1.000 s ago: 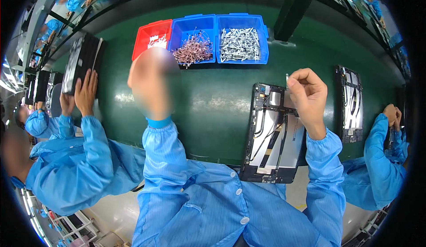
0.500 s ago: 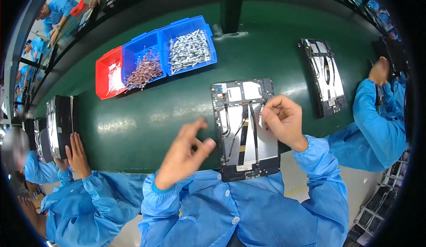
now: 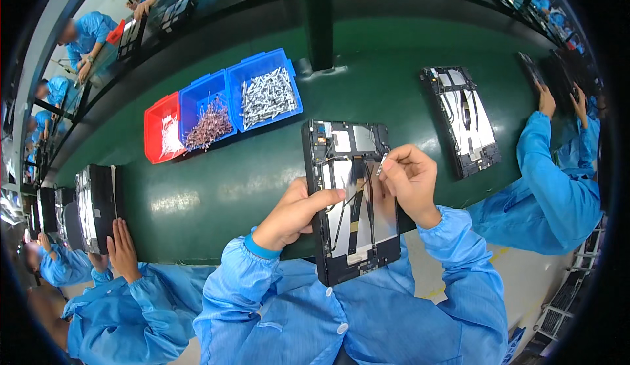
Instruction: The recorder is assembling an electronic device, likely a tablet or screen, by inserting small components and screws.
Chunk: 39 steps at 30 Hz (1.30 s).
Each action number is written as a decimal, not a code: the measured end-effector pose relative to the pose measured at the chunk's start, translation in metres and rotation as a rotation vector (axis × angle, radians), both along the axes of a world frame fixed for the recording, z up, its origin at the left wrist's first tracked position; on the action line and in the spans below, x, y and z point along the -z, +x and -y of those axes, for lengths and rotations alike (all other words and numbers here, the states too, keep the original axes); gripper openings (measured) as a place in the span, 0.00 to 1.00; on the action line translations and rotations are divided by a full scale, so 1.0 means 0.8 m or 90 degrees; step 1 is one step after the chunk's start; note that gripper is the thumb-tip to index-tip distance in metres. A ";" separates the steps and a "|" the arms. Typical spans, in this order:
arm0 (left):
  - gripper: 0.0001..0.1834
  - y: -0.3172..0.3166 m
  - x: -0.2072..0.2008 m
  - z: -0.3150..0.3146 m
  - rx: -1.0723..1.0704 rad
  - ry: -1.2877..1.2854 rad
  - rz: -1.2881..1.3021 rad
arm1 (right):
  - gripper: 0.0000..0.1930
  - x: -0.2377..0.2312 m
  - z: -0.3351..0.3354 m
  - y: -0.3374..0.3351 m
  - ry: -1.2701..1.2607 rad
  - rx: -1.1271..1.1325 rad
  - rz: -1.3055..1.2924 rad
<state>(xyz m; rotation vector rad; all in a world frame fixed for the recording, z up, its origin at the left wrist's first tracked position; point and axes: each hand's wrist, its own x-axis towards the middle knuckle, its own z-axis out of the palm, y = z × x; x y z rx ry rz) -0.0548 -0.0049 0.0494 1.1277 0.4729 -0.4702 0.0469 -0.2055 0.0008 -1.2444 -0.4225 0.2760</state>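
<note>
An opened tablet [image 3: 357, 226], its inner metal plates, dark ribbon cables and black frame showing, is tilted in front of me at the bench edge. My left hand [image 3: 289, 215] grips its left side, thumb lying over the inner face and the other fingers hidden beneath. Between thumb and fingertips my right hand [image 3: 413, 180] pinches a small silvery strip [image 3: 381, 164] with dark spots. That strip is held just over the tablet's upper right part; whether it touches cannot be told.
Joined bins hold small parts: a red bin [image 3: 152, 135] with white strips, a blue bin [image 3: 190, 96] with reddish-brown pieces, another blue bin [image 3: 287, 63] with silvery strips. Another opened tablet [image 3: 467, 119] lies right. A dark post [image 3: 319, 27] stands behind. Co-workers' hands [image 3: 123, 250] are at both sides.
My left hand has moved right from above the bench and taken hold of the tablet's left edge. The tablet has tilted and shifted slightly left. The right hand still pinches the strip.
</note>
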 end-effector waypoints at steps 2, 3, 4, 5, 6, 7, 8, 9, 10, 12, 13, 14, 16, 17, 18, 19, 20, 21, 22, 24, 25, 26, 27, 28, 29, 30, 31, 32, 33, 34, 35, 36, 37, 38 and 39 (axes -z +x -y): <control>0.13 0.011 -0.006 0.009 -0.052 0.035 0.121 | 0.05 -0.019 0.009 0.014 0.005 0.014 0.018; 0.12 0.017 -0.008 0.012 -0.104 0.065 0.239 | 0.05 -0.037 0.015 0.022 0.011 0.019 0.046; 0.10 0.023 -0.019 0.009 -0.106 0.079 0.302 | 0.05 -0.052 0.017 0.029 0.035 0.022 0.067; 0.07 0.031 -0.026 0.010 -0.122 0.160 0.391 | 0.04 -0.067 0.019 0.032 0.059 0.024 0.088; 0.06 0.039 -0.025 0.014 -0.178 0.263 0.496 | 0.04 -0.086 0.016 0.031 0.062 0.021 0.089; 0.05 0.051 -0.016 0.019 -0.232 0.366 0.600 | 0.04 -0.102 0.012 0.030 0.079 0.022 0.115; 0.04 0.067 -0.004 0.018 -0.295 0.539 0.772 | 0.03 -0.117 0.007 0.029 0.095 0.024 0.142; 0.13 0.080 0.006 0.023 -0.377 0.584 0.851 | 0.03 -0.132 0.003 0.029 0.097 0.024 0.145; 0.12 0.075 0.024 0.016 -0.315 0.747 0.768 | 0.03 -0.145 -0.003 0.028 0.104 -0.024 0.156; 0.15 0.067 0.030 0.003 -0.261 1.004 0.783 | 0.04 -0.168 -0.018 0.022 0.114 -0.111 0.146; 0.15 0.068 0.030 0.004 -0.262 1.008 0.787 | 0.03 -0.168 -0.024 0.029 0.123 -0.177 0.172; 0.16 0.067 0.032 0.006 -0.286 0.970 0.779 | 0.01 -0.172 -0.034 0.024 0.135 -0.195 0.146; 0.31 0.075 0.032 0.001 -0.320 0.920 0.860 | 0.01 -0.176 -0.054 0.018 0.140 -0.227 0.132; 0.31 0.079 0.039 -0.003 -0.320 0.925 0.865 | 0.01 -0.181 -0.058 0.017 0.113 -0.226 0.125; 0.26 0.082 0.046 -0.005 -0.339 0.864 0.873 | 0.01 -0.179 -0.064 0.017 0.114 -0.232 0.115; 0.22 0.084 0.052 -0.006 -0.358 0.803 0.879 | 0.01 -0.176 -0.069 0.019 0.114 -0.239 0.106; 0.16 0.085 0.059 -0.003 -0.394 0.783 0.857 | 0.01 -0.175 -0.073 0.019 0.118 -0.242 0.110; 0.16 0.086 0.058 -0.002 -0.394 0.785 0.859 | 0.02 -0.174 -0.074 0.020 0.119 -0.238 0.092; 0.17 0.087 0.058 -0.002 -0.388 0.792 0.858 | 0.02 -0.172 -0.075 0.020 0.119 -0.234 0.075; 0.17 0.087 0.056 0.000 -0.381 0.800 0.859 | 0.02 -0.169 -0.078 0.021 0.130 -0.228 0.076; 0.17 0.086 0.054 0.001 -0.382 0.780 0.839 | 0.02 -0.168 -0.079 0.021 0.139 -0.223 0.075; 0.16 0.085 0.052 0.002 -0.382 0.760 0.819 | 0.02 -0.168 -0.079 0.021 0.140 -0.222 0.077; 0.16 0.085 0.049 0.002 -0.383 0.761 0.821 | 0.02 -0.168 -0.079 0.021 0.132 -0.225 0.074; 0.16 0.084 0.046 0.002 -0.383 0.779 0.824 | 0.02 -0.168 -0.079 0.022 0.124 -0.228 0.071; 0.15 0.082 0.043 0.002 -0.384 0.796 0.826 | 0.02 -0.168 -0.078 0.022 0.124 -0.228 0.074; 0.15 0.082 0.038 0.003 -0.385 0.796 0.829 | 0.02 -0.167 -0.078 0.023 0.124 -0.230 0.078; 0.15 0.081 0.033 0.005 -0.387 0.802 0.830 | 0.02 -0.168 -0.077 0.023 0.124 -0.232 0.082; 0.14 0.081 0.030 0.006 -0.388 0.809 0.830 | 0.02 -0.169 -0.076 0.023 0.123 -0.231 0.085; 0.14 0.080 0.031 0.005 -0.390 0.810 0.831 | 0.01 -0.170 -0.076 0.022 0.119 -0.232 0.085; 0.14 0.080 0.033 0.004 -0.389 0.812 0.840 | 0.01 -0.170 -0.076 0.021 0.114 -0.232 0.085; 0.14 0.079 0.034 0.003 -0.388 0.814 0.848 | 0.01 -0.170 -0.076 0.021 0.114 -0.233 0.086; 0.14 0.078 0.033 0.004 -0.388 0.812 0.850 | 0.01 -0.169 -0.076 0.021 0.111 -0.230 0.100; 0.14 0.077 0.030 0.004 -0.387 0.841 0.856 | 0.01 -0.169 -0.075 0.021 0.108 -0.226 0.113; 0.13 0.076 0.028 0.005 -0.386 0.870 0.861 | 0.01 -0.169 -0.074 0.021 0.108 -0.224 0.114; 0.13 0.074 0.027 0.005 -0.387 0.871 0.862 | 0.01 -0.169 -0.075 0.020 0.108 -0.224 0.116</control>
